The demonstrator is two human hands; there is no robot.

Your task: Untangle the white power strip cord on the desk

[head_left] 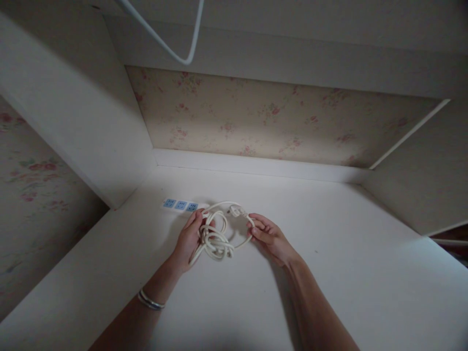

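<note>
A white power cord [216, 243] hangs in tangled loops between my hands, above the white desktop. My left hand [190, 238] is closed around the bundled loops, with silver bangles on that wrist. One strand is pinched in the fingers of my right hand [268, 235], close to the cord's white plug [237, 210]. Behind my left hand lies a white power strip [181, 205] with blue socket faces. Its right end is hidden by the hand and the loops, so I cannot see where the cord joins it.
The white desktop [310, 263] runs back to a low ledge [256, 163] under floral wallpaper [234, 117]. White side panels [84, 97] close in at left and right. A bent white rod or cable [186, 61] hangs overhead at upper left.
</note>
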